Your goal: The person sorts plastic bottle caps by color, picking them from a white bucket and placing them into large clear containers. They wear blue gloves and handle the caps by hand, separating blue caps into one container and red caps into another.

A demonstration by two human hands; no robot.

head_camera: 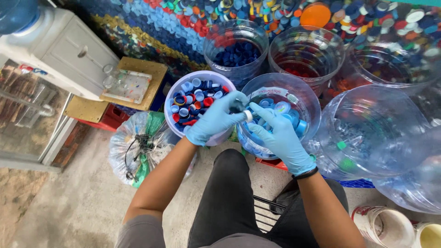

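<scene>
Both my hands wear light blue gloves and meet over the rims of two containers. My left hand [215, 118] and my right hand [279, 136] pinch a small white bottle cap [248, 115] between their fingertips. Under my left hand stands a white bucket [173, 93] of mixed blue, white and red caps. Under my right hand is a clear cut-off jug [307, 90] holding light blue caps.
Behind stand clear jugs of dark blue caps [236, 52] and red caps [305, 57], another at far right [390, 64]. Large empty water bottles [367, 133] lie right. A tied plastic bag [138, 147] sits left, a water dispenser [55, 46] far left. A cap mosaic covers the wall.
</scene>
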